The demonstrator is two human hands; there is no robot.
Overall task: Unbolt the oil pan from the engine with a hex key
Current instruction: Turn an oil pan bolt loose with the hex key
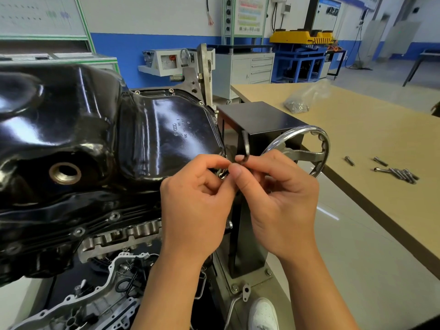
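Observation:
A glossy black oil pan [152, 132] sits on top of the upturned engine [119, 236], filling the left half of the view. At the pan's right edge, my right hand [273, 198] pinches a dark L-shaped hex key [245, 145] whose long arm stands upward. My left hand [195, 201] pinches at a bolt head [222, 175] at the pan's flange, right beside the key's lower end. Whether the key's tip sits in the bolt is hidden by my fingers. Other bolts [114, 216] remain along the pan's near flange.
A chrome handwheel [319, 144] on the black engine stand [259, 120] sits just behind my right hand. On the wooden table [371, 129] to the right lie several loose bolts [400, 173] and a plastic bag of hardware [297, 106]. A white shoe [263, 314] is below.

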